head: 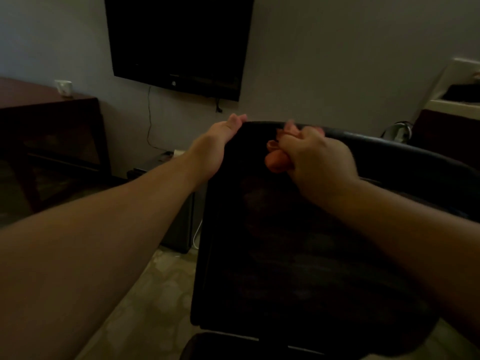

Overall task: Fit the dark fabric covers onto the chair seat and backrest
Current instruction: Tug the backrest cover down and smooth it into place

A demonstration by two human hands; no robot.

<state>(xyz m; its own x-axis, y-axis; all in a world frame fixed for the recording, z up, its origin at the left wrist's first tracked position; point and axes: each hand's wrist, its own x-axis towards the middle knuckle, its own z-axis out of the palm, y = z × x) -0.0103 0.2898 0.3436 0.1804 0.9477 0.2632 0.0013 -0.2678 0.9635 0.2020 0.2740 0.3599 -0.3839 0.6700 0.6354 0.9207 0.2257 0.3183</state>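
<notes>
The chair backrest (285, 242) fills the middle of the view, upright and very dark, with the dark fabric cover (259, 157) over its upper part. My left hand (220, 146) grips the backrest's top left corner, fingertips over the top edge. My right hand (317, 157) is closed on a bunch of the cover near the top centre, slightly blurred. The seat (220, 346) shows only as a dark edge at the bottom. The room is dim, so the cover's lower edge cannot be made out.
A black TV (179, 40) hangs on the wall ahead with a cable dropping below it. A dark wooden cabinet (52, 141) with a white cup (63, 87) stands at left. A small dark box (179, 229) sits on the floor. Furniture stands at the far right.
</notes>
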